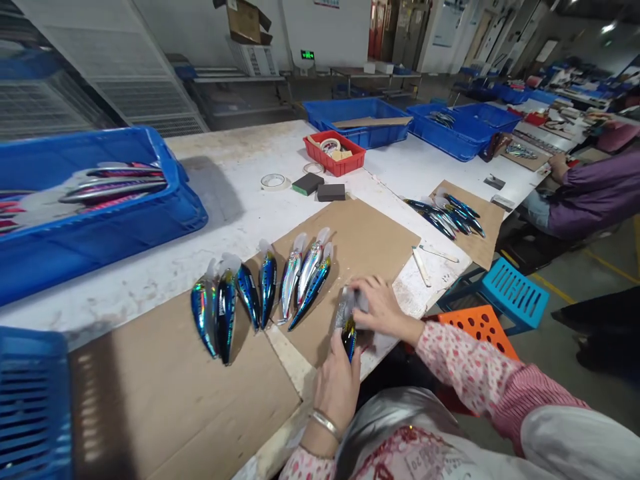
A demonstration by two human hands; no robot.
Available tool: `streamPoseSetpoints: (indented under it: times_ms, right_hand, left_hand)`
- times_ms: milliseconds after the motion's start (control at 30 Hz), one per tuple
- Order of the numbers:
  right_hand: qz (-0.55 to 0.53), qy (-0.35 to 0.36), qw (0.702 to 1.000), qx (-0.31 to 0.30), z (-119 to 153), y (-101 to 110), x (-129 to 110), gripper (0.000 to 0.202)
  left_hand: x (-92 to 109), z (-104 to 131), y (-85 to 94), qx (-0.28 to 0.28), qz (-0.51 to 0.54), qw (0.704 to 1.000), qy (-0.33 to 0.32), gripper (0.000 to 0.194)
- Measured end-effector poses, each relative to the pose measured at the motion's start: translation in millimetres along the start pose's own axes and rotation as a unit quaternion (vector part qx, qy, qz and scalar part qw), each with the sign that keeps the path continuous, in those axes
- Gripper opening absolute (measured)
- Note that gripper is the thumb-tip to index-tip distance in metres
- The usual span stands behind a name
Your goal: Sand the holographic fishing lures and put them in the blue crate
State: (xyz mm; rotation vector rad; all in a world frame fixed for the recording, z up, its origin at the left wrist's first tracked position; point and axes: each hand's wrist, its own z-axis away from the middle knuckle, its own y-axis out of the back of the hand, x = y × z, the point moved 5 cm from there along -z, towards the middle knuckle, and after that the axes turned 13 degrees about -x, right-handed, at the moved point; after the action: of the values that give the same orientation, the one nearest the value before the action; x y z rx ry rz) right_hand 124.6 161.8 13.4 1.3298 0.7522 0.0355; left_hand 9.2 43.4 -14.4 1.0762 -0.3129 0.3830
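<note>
My left hand (339, 383) is closed around a fishing lure (350, 340) with a dark, blue and yellow body, near the table's front edge. At the lure's upper end, my right hand (379, 307) pinches a grey, blurred piece (345, 308) that looks like a folded sheet; its kind is unclear. Fingers of both hands hide part of the lure. Left of my hands, several fishing lures (269, 283) with clear lips lie in a loose row on cardboard (345, 233). Some are blue and black, others silvery.
A blue bin (185, 200) of lures stands at left, with a blue basket (35, 400) nearer. Behind lie sanding blocks (331, 193), a tape roll (273, 181) and a red tray (350, 163). Right are cutters (421, 267), more lures (453, 217), stools (515, 293) and a co-worker's purple sleeve (600, 193).
</note>
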Motion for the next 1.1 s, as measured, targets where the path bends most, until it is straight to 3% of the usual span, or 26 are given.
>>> streamPoseSetpoints:
  times_ms: [67, 200, 367, 533, 667, 833, 967, 1100]
  right_hand:
    - [-0.015, 0.015, 1.000, -0.012, 0.8, -1.8, -1.2, 0.039]
    - [0.006, -0.036, 0.999, 0.011, -3.4, 1.0, 7.4, 0.035]
    - [-0.028, 0.022, 0.999, -0.002, -0.8, -3.1, 1.8, 0.031]
    - [-0.010, -0.019, 0.999, 0.025, -1.6, 1.4, 3.7, 0.029]
    - [-0.036, 0.030, 0.999, 0.000, 0.8, -3.0, -1.3, 0.030]
    - [-0.018, -0.020, 0.999, 0.032, -1.1, 1.2, 5.8, 0.026]
    - [-0.047, 0.027, 0.998, 0.012, 2.0, -3.5, -0.6, 0.028]
    - [-0.026, -0.031, 0.998, 0.046, -0.7, -0.8, 5.8, 0.027]
  left_hand:
    - [-0.5, -0.5, -0.6, 0.001, -0.001, 1.000, -0.001, 0.048]
    - [0.1, 0.4, 1.6, 0.009, 0.007, 1.000, -0.001, 0.048]
    - [1.7, 1.2, 1.0, -0.023, 0.026, 0.999, -0.001, 0.049]
    - [-1.0, 1.3, 0.6, 0.006, 0.019, 1.000, -0.002, 0.047]
    - [-2.4, -0.5, -1.4, 0.006, 0.022, 1.000, -0.018, 0.047]
    - [-2.6, 0.2, 1.1, 0.016, 0.029, 0.999, -0.018, 0.047]
    - [-2.3, 0.6, 0.3, 0.003, 0.031, 0.999, -0.023, 0.049]
    - [-3.5, 0.1, -0.4, 0.014, 0.032, 0.999, -0.018, 0.049]
